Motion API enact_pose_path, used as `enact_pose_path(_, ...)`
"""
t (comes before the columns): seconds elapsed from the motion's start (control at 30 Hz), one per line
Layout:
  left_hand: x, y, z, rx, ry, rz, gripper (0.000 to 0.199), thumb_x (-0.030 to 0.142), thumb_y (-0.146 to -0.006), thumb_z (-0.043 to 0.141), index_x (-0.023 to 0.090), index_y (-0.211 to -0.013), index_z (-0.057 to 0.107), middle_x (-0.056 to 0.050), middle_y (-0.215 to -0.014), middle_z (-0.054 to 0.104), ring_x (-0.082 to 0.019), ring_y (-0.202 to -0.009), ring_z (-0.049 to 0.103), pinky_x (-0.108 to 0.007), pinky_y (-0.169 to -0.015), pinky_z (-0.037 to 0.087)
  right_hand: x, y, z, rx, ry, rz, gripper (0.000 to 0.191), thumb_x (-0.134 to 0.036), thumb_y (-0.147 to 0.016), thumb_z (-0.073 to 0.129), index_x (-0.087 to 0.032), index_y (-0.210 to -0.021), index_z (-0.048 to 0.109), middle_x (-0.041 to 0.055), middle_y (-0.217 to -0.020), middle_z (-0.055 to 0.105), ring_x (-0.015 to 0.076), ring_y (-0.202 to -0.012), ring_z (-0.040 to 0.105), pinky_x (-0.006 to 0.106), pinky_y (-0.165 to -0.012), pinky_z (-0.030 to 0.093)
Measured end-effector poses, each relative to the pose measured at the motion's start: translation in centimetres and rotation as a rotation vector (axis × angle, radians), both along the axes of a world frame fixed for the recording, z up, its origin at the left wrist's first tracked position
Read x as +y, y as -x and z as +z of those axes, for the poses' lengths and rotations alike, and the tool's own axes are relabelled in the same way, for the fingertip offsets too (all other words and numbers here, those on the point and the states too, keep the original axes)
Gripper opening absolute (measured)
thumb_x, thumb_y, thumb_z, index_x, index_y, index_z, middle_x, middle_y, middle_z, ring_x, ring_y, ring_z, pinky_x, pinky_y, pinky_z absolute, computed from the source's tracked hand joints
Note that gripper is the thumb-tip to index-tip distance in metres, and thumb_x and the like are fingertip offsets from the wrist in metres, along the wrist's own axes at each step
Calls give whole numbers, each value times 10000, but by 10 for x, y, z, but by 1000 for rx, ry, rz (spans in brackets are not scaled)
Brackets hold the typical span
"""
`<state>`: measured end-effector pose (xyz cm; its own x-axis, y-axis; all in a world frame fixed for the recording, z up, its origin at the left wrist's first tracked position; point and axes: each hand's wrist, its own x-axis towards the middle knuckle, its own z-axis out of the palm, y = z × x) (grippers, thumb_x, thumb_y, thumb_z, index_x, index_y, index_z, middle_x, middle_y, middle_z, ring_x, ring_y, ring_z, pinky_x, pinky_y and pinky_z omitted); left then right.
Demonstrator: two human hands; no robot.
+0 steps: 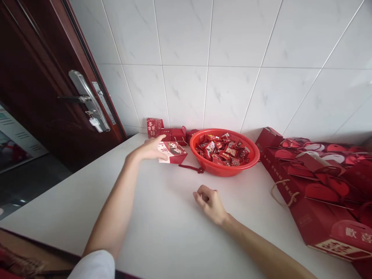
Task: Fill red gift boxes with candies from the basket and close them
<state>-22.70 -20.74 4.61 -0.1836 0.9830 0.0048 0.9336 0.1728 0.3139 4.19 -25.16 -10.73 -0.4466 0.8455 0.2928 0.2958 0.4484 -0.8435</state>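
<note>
My left hand (151,150) grips the left end of a small red candy box (178,158) with a pale printed face, thumb in front and fingers behind. The box is at the far side of the white table. A dark red cord with a knotted end (190,168) lies just to its right. My right hand (211,204) is curled into a loose fist over the table, nearer to me, with nothing visible in it. Beyond it stands a red plastic basket (225,170) holding many wrapped candies (225,151).
Several more red boxes (178,135) stand against the tiled wall (186,89), behind the held box. On the right, a large red carton (286,193) with a rope handle sits beside many folded red boxes (328,162). A dark red door (43,77) stands at the left.
</note>
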Motion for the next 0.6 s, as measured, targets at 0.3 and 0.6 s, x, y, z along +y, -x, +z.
enact_pose_path(0.3, -90, -47, 56, -29, 78, -605, 649, 328, -656, 735, 277, -1293, 620, -14, -1268, 626, -277, -1134, 611, -259, -896, 486, 11, -15, 9, 279, 105, -154, 409, -575, -877, 566, -216, -1071, 536, -71, -596, 411, 140, -555, 428, 260, -546, 375)
enact_pose_path(0.6, -88, -87, 40, -123, 88, -1165, 615, 158, -668, 712, 264, -1272, 660, -50, -1295, 638, -301, -1179, 568, -362, -1026, 446, -5, -18, 28, 397, 404, 414, 459, -427, -759, 780, -267, -1158, 621, 29, -1061, 710, 272, -1023, 688, 415, -938, 551)
